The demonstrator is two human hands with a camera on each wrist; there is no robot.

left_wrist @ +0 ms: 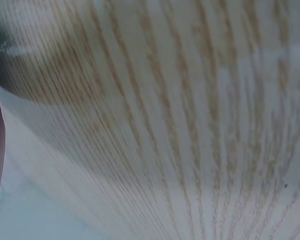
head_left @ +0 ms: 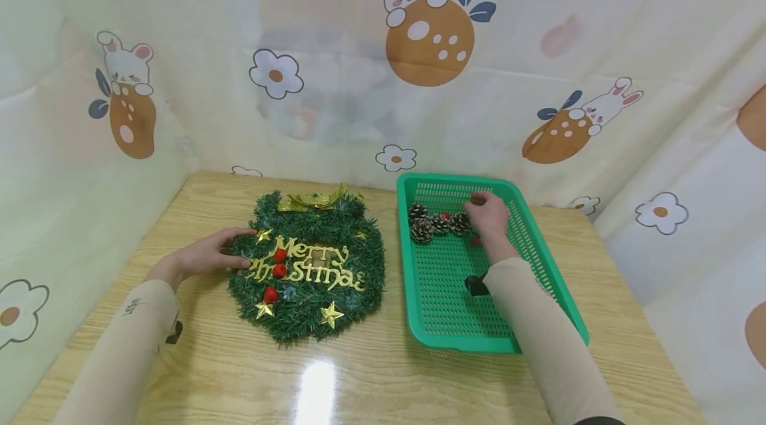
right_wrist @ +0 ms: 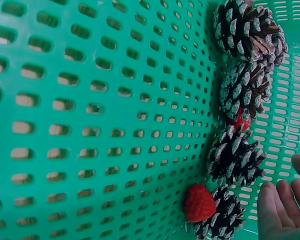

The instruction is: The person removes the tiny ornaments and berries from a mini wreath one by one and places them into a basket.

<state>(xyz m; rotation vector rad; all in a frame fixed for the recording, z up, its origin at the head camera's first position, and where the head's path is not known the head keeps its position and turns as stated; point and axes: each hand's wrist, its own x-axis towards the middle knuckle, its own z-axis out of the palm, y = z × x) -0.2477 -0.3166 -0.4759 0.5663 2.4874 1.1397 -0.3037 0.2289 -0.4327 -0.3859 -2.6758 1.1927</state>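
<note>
A green Christmas wreath (head_left: 299, 325) lies flat on the table, trimmed with gold stars, red berries, a gold bow and gold "Merry Christmas" lettering (head_left: 323, 272). My left hand (head_left: 209, 254) rests at its left edge, thumb and fingers spread apart. To the right stands a green plastic basket (head_left: 409, 279). My right hand (head_left: 489, 215) reaches into its far part, beside several frosted pine cones (head_left: 422, 231). In the right wrist view its thumb and fingers (right_wrist: 285, 200) are apart with nothing showing between them. A red berry (right_wrist: 199, 202) lies against the nearest pine cones.
Wood-grain table (head_left: 359, 372) carries both wreath and basket. A curtain (head_left: 335, 112) printed with rabbits and flowers hangs behind and along both sides. The left wrist view shows mostly tabletop (left_wrist: 165, 125).
</note>
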